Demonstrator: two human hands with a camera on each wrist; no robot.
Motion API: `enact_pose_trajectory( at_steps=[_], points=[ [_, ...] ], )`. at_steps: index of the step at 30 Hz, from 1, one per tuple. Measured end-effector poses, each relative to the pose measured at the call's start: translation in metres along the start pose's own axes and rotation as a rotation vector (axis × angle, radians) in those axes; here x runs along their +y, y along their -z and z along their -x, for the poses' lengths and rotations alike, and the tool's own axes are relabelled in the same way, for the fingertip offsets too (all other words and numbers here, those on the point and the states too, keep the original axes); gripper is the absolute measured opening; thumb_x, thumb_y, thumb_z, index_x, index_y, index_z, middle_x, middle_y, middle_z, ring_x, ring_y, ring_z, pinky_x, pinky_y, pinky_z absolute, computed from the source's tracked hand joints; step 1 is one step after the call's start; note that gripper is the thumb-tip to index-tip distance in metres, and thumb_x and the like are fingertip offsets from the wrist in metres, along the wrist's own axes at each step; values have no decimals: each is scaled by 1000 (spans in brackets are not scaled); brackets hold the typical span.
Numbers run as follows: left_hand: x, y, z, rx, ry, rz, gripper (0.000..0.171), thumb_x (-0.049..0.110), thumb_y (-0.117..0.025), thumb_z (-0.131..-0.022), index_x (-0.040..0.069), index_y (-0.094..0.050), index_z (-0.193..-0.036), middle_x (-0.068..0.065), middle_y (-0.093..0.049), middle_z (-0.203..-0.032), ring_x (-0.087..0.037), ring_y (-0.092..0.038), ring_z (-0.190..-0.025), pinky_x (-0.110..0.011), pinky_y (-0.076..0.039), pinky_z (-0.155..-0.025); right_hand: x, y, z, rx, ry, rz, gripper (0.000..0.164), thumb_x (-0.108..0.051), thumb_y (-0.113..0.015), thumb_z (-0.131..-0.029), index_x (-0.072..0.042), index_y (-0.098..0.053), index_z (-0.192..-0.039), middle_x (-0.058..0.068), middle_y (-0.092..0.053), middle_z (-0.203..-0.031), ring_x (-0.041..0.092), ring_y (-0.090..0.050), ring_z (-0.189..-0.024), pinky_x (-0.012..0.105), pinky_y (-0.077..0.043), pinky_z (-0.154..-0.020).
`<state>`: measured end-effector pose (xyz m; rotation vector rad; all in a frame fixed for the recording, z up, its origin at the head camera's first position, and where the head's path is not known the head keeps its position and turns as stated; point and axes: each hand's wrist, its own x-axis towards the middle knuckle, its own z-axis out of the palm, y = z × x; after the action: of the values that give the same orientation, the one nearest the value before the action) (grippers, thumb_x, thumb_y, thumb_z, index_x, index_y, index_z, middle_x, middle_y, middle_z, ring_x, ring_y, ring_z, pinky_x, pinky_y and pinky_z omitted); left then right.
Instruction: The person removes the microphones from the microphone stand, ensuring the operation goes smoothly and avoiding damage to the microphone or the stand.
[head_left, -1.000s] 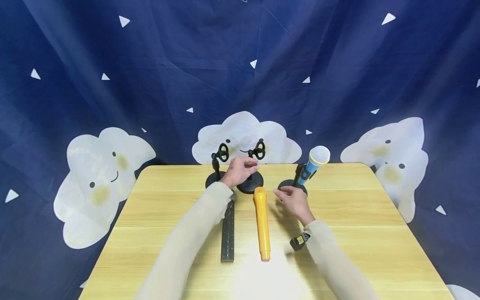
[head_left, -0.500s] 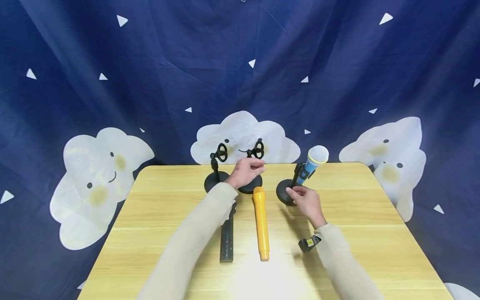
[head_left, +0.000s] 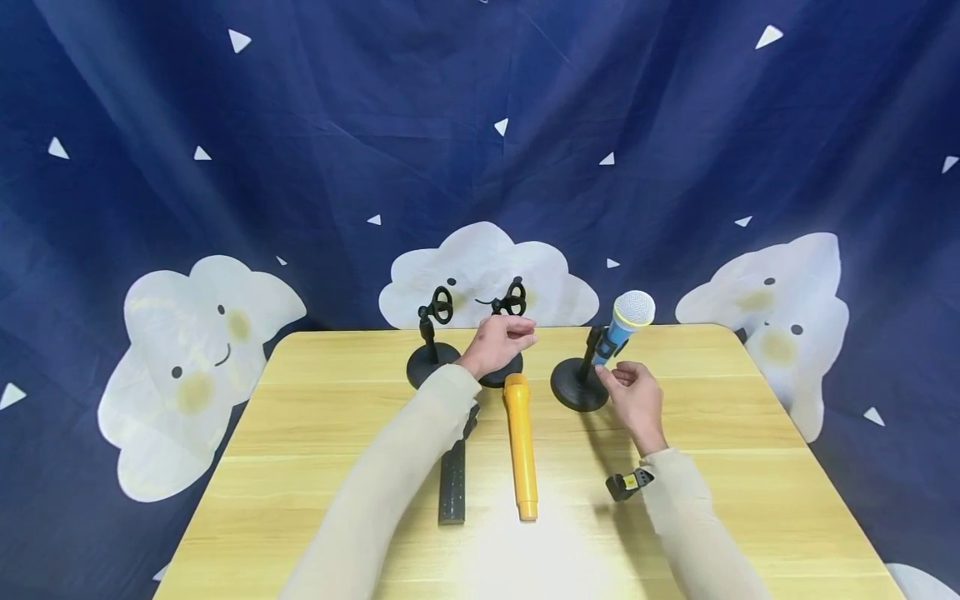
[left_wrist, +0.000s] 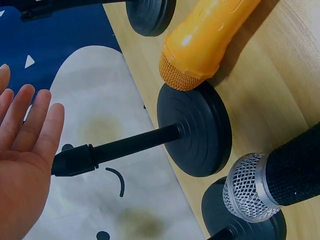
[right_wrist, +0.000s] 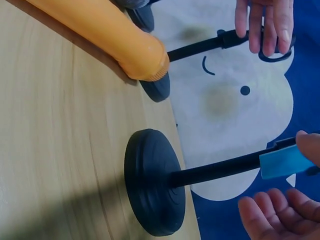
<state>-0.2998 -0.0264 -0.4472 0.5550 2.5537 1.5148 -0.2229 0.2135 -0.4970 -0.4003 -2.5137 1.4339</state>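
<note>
In the head view my left hand [head_left: 498, 343] is held with straight fingers in front of the middle microphone stand [head_left: 513, 297], holding nothing. My right hand [head_left: 636, 404] is at the lower end of a blue microphone [head_left: 613, 340] with a silver mesh head, which sits tilted in the right stand [head_left: 577, 390]. In the right wrist view the thumb [right_wrist: 309, 146] overlaps the blue handle, while the fingers are spread apart below it. A yellow microphone [head_left: 522, 450] lies on the table, its head by the middle stand's base [left_wrist: 200, 135].
A black microphone [head_left: 452, 492] lies left of the yellow one, partly hidden under my left forearm; its silver mesh head [left_wrist: 247, 187] shows in the left wrist view. Another black stand [head_left: 431, 360] with a ring holder is at the back left. A dark blue curtain [head_left: 337, 167] hangs behind the table.
My right hand has moved right and up from the right stand's base to the lower end of the blue microphone. My left hand has shifted slightly right.
</note>
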Motion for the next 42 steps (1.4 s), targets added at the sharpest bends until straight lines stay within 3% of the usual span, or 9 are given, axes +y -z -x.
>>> enact_pose_trajectory(
  at_steps=[7, 17, 22, 29, 35, 42],
  points=[
    [-1, -4, -1, -4, -1, 17, 31, 11, -70, -95, 2, -69, -125, -11, -72, -117, -21, -68, -106, -23, -55, -89, -3, 0, -1, 100, 38, -121, 54, -26, -73, -92, 6, -54, -130, 23, -61, -125, 34, -59, -116, 43, -50, -97],
    [0, -8, -2, -15, -4, 11, 31, 12, -69, -96, 2, -68, -126, -12, -71, -117, -21, -68, -107, -24, -54, -91, -13, -2, -9, 148, 154, -219, 53, -14, -79, -87, 6, -56, -130, 22, -61, -126, 33, -57, -119, 44, -49, -102],
    [2, -11, -2, -14, 7, 5, 31, 13, -69, -96, 3, -69, -125, -10, -72, -116, -20, -68, -106, -24, -55, -90, -15, -4, -12, 142, 161, -249, 47, -10, -78, -87, 6, -58, -127, 22, -63, -121, 32, -59, -117, 42, -50, -100],
    [2, -13, -4, -14, 10, 12, 30, 11, -70, -95, 3, -70, -124, -10, -73, -113, -21, -69, -104, -24, -56, -88, -16, -4, -14, 162, 145, -238, 34, -13, -74, -91, 4, -63, -119, 19, -67, -116, 30, -65, -109, 31, -56, -92],
    [2, -14, -4, -14, 16, 10, 29, 11, -70, -95, 3, -70, -123, -10, -73, -112, -20, -69, -103, -23, -55, -87, -16, -4, -15, 154, 154, -225, 33, -15, -73, -92, 5, -64, -117, 21, -67, -116, 34, -66, -110, 32, -55, -93],
    [0, -16, -5, -21, 30, 14, 29, 10, -70, -95, 4, -70, -123, -9, -73, -112, -20, -69, -103, -22, -55, -86, -16, -5, -18, 131, 166, -223, 31, -14, -73, -93, 5, -67, -116, 21, -69, -115, 33, -67, -109, 23, -55, -90]
  ],
)
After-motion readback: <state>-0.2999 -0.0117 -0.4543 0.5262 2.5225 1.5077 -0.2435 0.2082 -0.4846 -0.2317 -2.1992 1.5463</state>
